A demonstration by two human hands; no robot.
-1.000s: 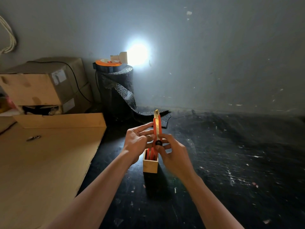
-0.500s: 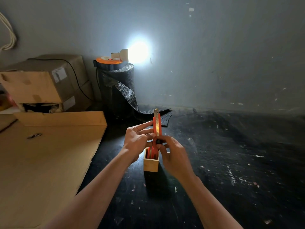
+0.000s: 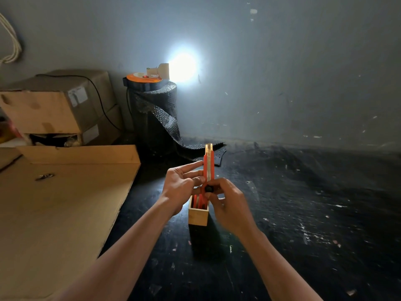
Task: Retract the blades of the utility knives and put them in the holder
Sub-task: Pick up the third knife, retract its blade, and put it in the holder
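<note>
An orange utility knife [image 3: 208,166] stands upright above a small wooden holder [image 3: 198,216] on the dark floor, its metal tip pointing up. My left hand [image 3: 181,187] grips the knife's body from the left, index finger stretched along it. My right hand [image 3: 227,200] holds the lower end, thumb against the black slider knob [image 3: 209,188]. Other orange knives [image 3: 198,202] stick out of the holder just under my hands. How far the blade is out I cannot tell.
Flat cardboard sheets [image 3: 54,203] lie on the left with a small metal piece [image 3: 44,176] on them. Cardboard boxes [image 3: 56,107] stack at the back left. A black bubble-wrap roll [image 3: 155,114] carries an orange cable reel [image 3: 144,78] and a bright lamp [image 3: 182,67].
The knife and both hands stay above the holder with almost no shift. My right thumb has slid slightly on the black slider knob.
</note>
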